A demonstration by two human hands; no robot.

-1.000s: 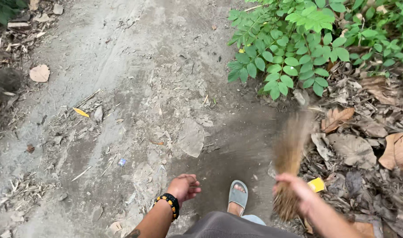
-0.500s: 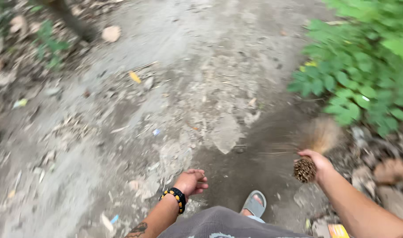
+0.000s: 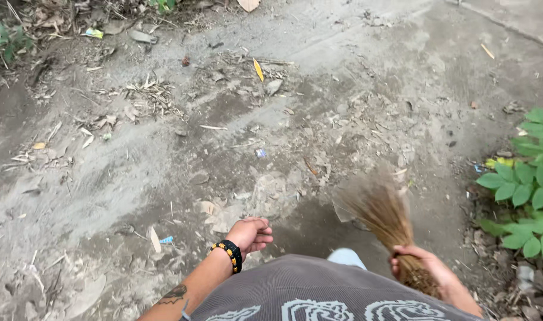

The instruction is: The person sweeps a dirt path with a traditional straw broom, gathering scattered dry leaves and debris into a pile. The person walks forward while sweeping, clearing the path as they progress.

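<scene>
1. Your right hand (image 3: 423, 264) is closed around the bound end of a short hand broom of tan, straw-like bristles (image 3: 383, 211) — the fingers wrap the bundle fully, low at the right of the view.
2. The broom fans out up and to the left from that grip, its spread tips blurred over the grey packed-dirt ground (image 3: 343, 71), just right of the middle of the path.
3. Your left hand (image 3: 251, 233) holds nothing; its fingers are curled loosely inward and it hangs above the ground, well apart from the broom.
4. A black beaded bracelet with orange beads (image 3: 230, 254) sits on your left wrist, and a dark tattoo shows further up the forearm.
5. Your grey ribbed shirt with a pale pattern (image 3: 319, 294) fills the bottom edge between the two arms.
6. Dry twigs, dead leaves and small scraps lie scattered over the dirt — a thin yellow leaf (image 3: 258, 69) lies near the top middle, and a small blue scrap (image 3: 166, 239) lies left of your left hand.
7. A green leafy plant (image 3: 530, 190) grows at the right edge, near the broom but not touching it.
</scene>
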